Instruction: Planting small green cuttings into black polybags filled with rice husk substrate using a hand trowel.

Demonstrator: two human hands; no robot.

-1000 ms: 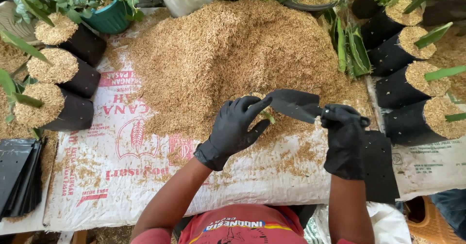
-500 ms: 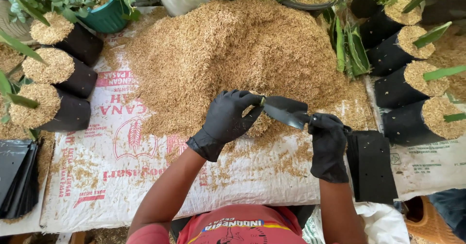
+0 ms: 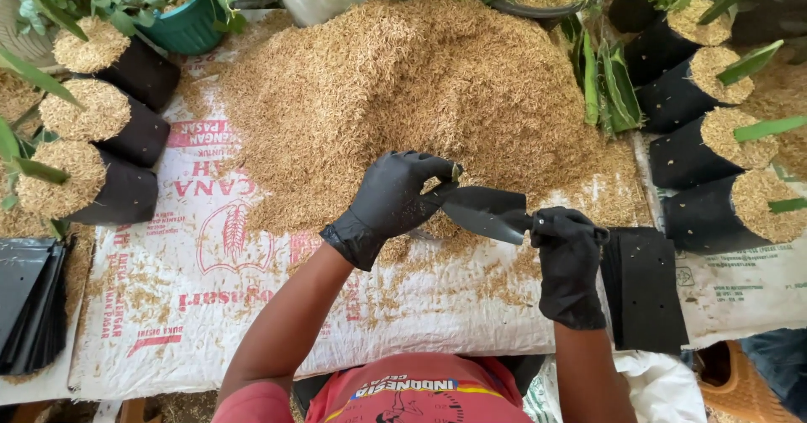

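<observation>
Two gloved hands meet just below the centre of the frame, both on one flat black plastic bag (image 3: pixel 486 211). Left hand (image 3: pixel 395 198): fingers curled around the bag's left edge, thumb pressed on top, closed on it. Right hand (image 3: pixel 570 259): fist-like, pinching the bag's right end between thumb and fingers. The bag hangs between them, unopened as far as I can see, just above the near edge of the husk pile (image 3: pixel 403 87).

My read: the step in hand is working the bag's mouth apart so it can take husk. The next move, as I judge it, calls for the fingers to rub the two layers loose, then one hand to hold the mouth wide.

Pose: both forearms come up from the bottom of the frame, left one angled toward the centre, right one nearly straight up, wrist bent inward.

Around them: a stack of flat bags (image 3: pixel 647 288) just right of the right hand, another stack (image 3: pixel 29 301) at lower left. Filled bags (image 3: pixel 101 183) lie at the left, more (image 3: pixel 723 137) at the right. All rest on a white printed sack (image 3: pixel 210 305).
</observation>
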